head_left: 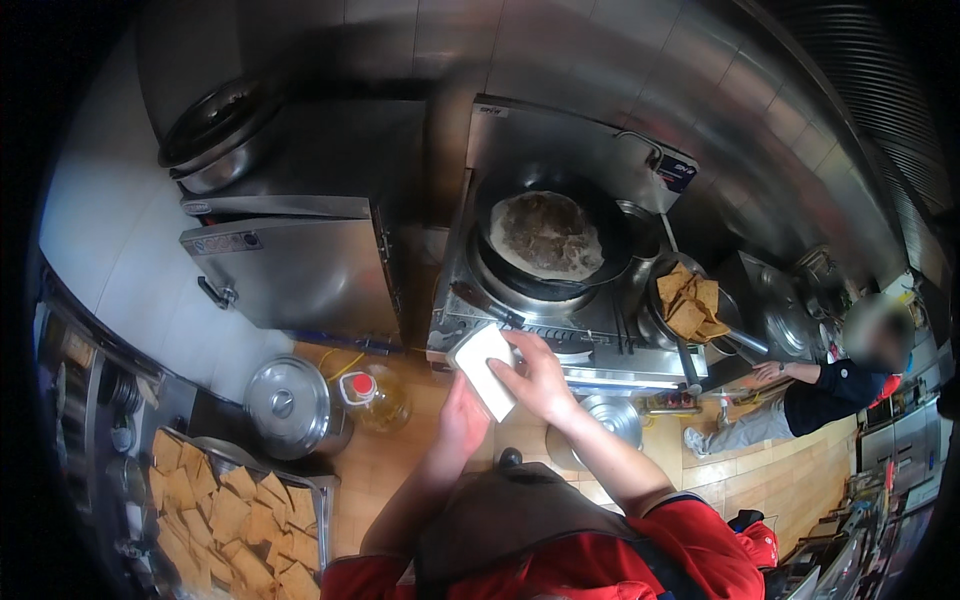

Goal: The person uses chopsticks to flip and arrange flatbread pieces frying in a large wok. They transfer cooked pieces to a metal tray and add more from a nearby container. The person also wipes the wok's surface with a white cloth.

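Note:
A white rectangular slab (482, 384) with smooth flat faces is between my hands, in front of the stove. My left hand (464, 412) supports it from below and on its left side. Over its right side, my right hand (538, 378) grips it with thumb and fingers. Whether it is a food block or a container I cannot tell. Beyond my hands, a large black wok (618, 248) sits on the burner with bubbling, foamy liquid (546, 236) in it. To its right, golden-brown square slices (688, 300) are heaped in a strainer.
At lower left, a metal tray (322, 500) holds many golden-brown slices (235, 515). A lidded steel pot (287, 405) and an oil jug with red cap (376, 398) stand nearby. A steel cabinet (300, 270) is at left. Another person (835, 385) stands at right.

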Available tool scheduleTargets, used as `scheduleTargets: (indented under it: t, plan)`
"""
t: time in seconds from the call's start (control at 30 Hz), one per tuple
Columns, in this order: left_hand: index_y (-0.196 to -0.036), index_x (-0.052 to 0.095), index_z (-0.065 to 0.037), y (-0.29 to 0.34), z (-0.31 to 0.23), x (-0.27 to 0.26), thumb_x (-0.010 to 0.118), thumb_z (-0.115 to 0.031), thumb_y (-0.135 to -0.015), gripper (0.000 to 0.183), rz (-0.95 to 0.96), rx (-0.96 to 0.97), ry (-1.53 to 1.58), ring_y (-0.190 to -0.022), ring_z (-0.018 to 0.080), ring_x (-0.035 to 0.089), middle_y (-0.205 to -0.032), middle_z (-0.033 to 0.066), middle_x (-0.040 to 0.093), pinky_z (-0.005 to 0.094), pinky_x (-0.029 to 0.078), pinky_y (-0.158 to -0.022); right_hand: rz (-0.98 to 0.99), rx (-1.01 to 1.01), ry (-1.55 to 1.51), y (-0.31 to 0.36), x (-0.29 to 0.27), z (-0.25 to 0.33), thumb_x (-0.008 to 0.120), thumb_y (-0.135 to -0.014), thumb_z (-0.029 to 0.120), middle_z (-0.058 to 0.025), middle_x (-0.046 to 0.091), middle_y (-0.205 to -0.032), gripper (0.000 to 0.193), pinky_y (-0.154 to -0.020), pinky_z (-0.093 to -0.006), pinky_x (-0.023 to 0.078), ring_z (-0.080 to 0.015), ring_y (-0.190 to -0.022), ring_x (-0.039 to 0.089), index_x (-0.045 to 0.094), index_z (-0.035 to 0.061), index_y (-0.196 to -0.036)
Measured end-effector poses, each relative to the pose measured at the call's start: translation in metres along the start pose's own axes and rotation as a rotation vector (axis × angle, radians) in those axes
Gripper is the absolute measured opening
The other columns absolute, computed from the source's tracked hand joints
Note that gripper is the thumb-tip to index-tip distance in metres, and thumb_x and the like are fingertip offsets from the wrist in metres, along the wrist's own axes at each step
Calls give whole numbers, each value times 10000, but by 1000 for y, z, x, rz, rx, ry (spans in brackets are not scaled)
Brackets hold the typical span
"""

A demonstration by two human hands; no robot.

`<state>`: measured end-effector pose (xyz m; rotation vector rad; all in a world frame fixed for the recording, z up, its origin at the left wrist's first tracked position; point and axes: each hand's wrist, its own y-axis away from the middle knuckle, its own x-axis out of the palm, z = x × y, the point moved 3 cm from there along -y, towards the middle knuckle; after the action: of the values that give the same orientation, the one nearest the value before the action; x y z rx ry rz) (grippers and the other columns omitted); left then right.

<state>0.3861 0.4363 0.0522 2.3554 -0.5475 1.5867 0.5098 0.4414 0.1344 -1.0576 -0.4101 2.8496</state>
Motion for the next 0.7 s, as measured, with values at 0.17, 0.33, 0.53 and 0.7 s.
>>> scheduleTargets:
  t: [0.17, 0.33, 0.53, 0.7]
  plan:
    - [-1462, 207, -64, 1, -2, -3, 265, -411, -1009, 573, 28, 35, -49, -1354, 259, 332, -1469, 114, 332, 430, 249, -1117, -48, -11, -51, 2, -6, 9, 707, -823, 179, -105, 596, -1020, 417, -707, -266, 507, -175, -943, 593, 576, 15, -1184]
    - [-1456, 231, -75, -2, 6, -4, 267, -401, -1009, 555, 2, -41, -30, -1336, 257, 361, -1462, 104, 350, 436, 285, -1101, 182, 229, -279, -14, -15, -19, 734, -806, 185, 0, 616, -807, 301, -666, -235, 475, -72, -756, 566, 634, 19, -1036]
    - [-1444, 258, -42, -12, 26, -3, 245, -375, -1018, 541, -8, -123, 80, -1340, 264, 354, -1453, 120, 367, 424, 270, -1108, 355, 234, -154, -21, -34, -30, 726, -811, 193, 5, 631, -763, 210, -654, -236, 473, -62, -693, 560, 653, 29, -920]
    - [-1438, 290, -73, -33, 38, -1, 260, -405, -1011, 542, -14, -132, 79, -1305, 277, 413, -1428, 105, 409, 460, 317, -1091, 241, 153, -200, -24, -67, -20, 729, -815, 158, 11, 621, -729, 171, -620, -228, 460, -58, -663, 546, 648, 20, -876]
